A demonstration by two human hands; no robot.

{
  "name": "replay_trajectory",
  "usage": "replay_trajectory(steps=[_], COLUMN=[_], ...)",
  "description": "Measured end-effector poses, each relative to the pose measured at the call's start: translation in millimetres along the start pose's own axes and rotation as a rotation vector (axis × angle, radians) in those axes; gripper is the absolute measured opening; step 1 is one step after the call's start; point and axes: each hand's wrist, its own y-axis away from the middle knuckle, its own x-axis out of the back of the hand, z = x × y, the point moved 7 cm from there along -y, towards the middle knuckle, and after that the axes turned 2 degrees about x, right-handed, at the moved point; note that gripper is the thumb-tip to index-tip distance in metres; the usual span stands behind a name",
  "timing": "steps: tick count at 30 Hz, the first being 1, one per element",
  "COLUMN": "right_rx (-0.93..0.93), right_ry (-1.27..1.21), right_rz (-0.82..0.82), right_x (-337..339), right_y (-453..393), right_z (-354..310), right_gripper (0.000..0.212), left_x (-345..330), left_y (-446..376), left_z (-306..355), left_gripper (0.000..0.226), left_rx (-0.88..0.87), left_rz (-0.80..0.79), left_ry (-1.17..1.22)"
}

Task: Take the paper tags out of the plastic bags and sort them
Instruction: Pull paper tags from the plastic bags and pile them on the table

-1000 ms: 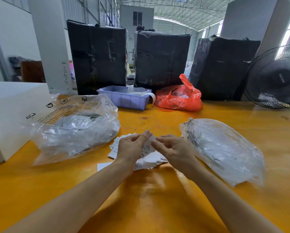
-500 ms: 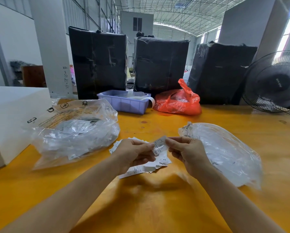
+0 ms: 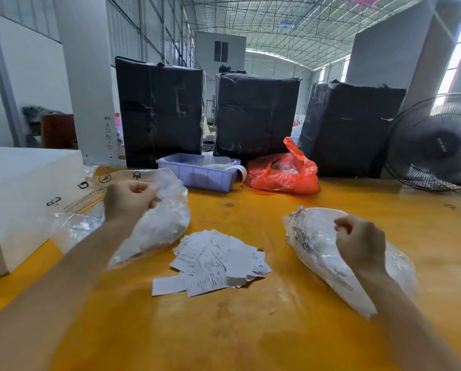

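Yellow table [image 3: 250,330] holds a loose pile of paper tags [image 3: 216,261] right in the middle, between two clear plastic bags. The left bag [image 3: 159,226] is big and puffy and lies beside a white box [image 3: 23,199]. The right bag [image 3: 315,253] is flatter and lies near the table's right side.

The left hand [image 3: 129,202] is over the left bag with its fingers curled in. It may be pinching a bit of plastic, but the picture is blurry there, so I cannot tell. The right hand [image 3: 360,242] is over the right bag, also curled, and I cannot tell if it holds anything (its back faces us).

The step now looks like reaching for the next small bag with a tag inside. To do it well, I think it helps to pinch just one thin bag at its open end, slide the tag out slowly so it does not rip, and drop it on the pile. Keep the empty bags away from the tags so nothing gets mixed.
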Motion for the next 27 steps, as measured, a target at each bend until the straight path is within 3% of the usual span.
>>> replay_trajectory(steps=[3, 5, 7, 11, 15, 18, 20, 23, 26, 27], right_rx=[-0.082, -0.108, -0.107, -0.153, -0.140, -0.143, -0.141, -0.178, -0.149, -0.142], right_ry=[0.194, 0.286, 0.326, 0.244, 0.218, 0.187, 0.159, 0.227, 0.212, 0.199], right_rz=[-0.224, -0.375, -0.422, -0.366, -0.254, -0.165, -0.236, -0.416, -0.306, -0.256], right_x=[-19.3, -32.6, -38.5, -39.6, -29.9, -22.5, -27.1, -40.5, -32.9, -29.0], right_y=[-0.9, 5.4, 9.3, 11.0, 9.5, 5.3, 5.4, 12.9, 10.6, 9.2], right_z=[31.8, 39.0, 39.8, 42.3, 38.0, 37.9, 36.8, 42.0, 38.6, 37.5], right_gripper=[0.025, 0.030, 0.023, 0.018, 0.011, 0.012, 0.012, 0.035, 0.006, 0.005], left_x=[27.2, 33.8, 34.9, 31.0, 27.1, 16.9, 6.2, -14.8, -36.6, -43.8], left_y=[-24.8, -32.9, -36.8, -31.8, -20.5, -8.1, 0.2, 19.1, 47.3, 56.5], left_z=[-19.2, -28.6, -36.4, -38.5, -23.4, -1.5, 9.7, 20.4, 25.3, 26.2], left_gripper=[0.016, 0.014, 0.020, 0.009, 0.031, 0.035, 0.034, 0.032, 0.028, 0.027], left_rx=[-0.025, -0.016, -0.008, -0.016, -0.122, -0.279, -0.360, -0.495, -0.636, -0.674], left_rz=[0.151, 0.143, 0.116, 0.075, 0.154, 0.192, 0.178, 0.131, 0.062, 0.032], left_ry=[-0.311, -0.465, -0.563, -0.690, -0.769, -0.712, -0.682, -0.663, -0.616, -0.599])
